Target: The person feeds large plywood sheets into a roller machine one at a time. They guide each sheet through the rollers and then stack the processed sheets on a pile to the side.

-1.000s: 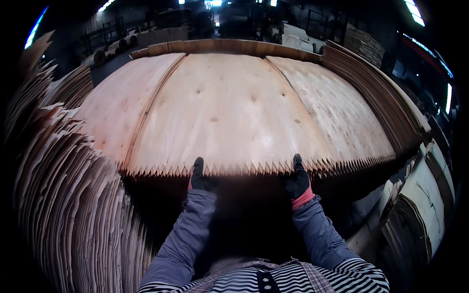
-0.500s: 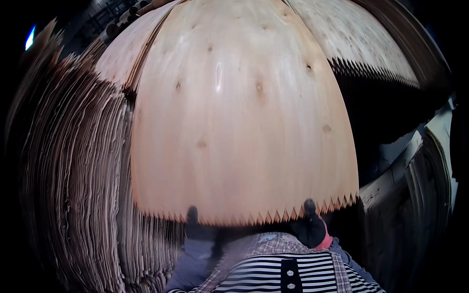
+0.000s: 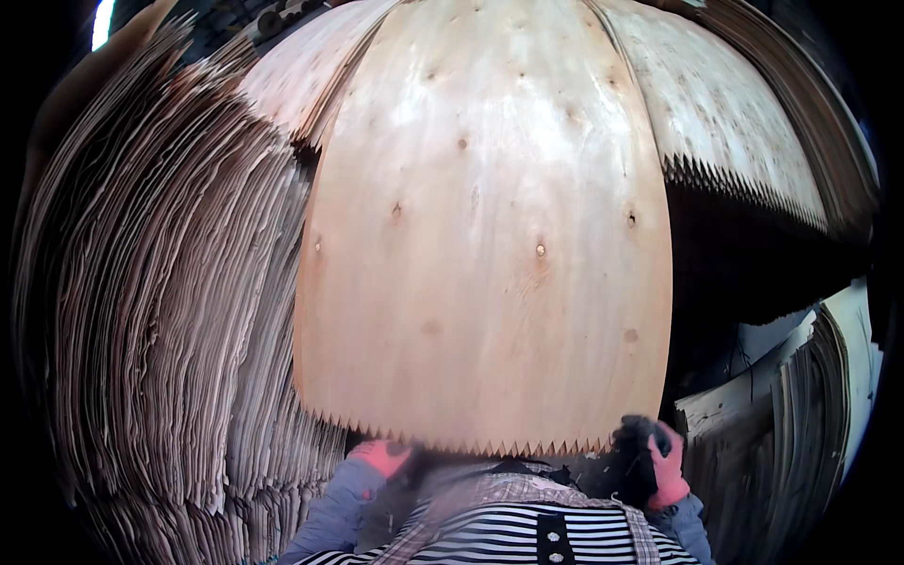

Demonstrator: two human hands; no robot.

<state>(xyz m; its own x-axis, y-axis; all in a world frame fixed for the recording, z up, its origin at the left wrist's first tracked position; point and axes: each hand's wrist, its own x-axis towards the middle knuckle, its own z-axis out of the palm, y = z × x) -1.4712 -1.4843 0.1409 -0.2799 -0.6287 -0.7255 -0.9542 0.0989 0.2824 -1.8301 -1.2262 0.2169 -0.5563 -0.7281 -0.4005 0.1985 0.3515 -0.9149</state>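
Note:
A large pale wood veneer sheet with brown knots and a saw-toothed near edge spans the middle, reaching close to my body. My left hand, in a pink and black glove, is at the near edge left of centre; its fingers are hidden or blurred against the dark. At the near right corner, my right hand, gloved the same way, has its dark fingers curled at the sheet's edge, somewhat smeared by motion.
On the left rises a tall stack of rough-edged veneer sheets. More veneer with a toothed edge lies at the far right above a dark gap. A lower stack of sheets stands at the near right, and another veneer pile at the far left.
My view has shifted, and the sheet's knots appear lower and farther right. Both thumbs have left the sheet's top face; my right hand has moved outward to the corner.

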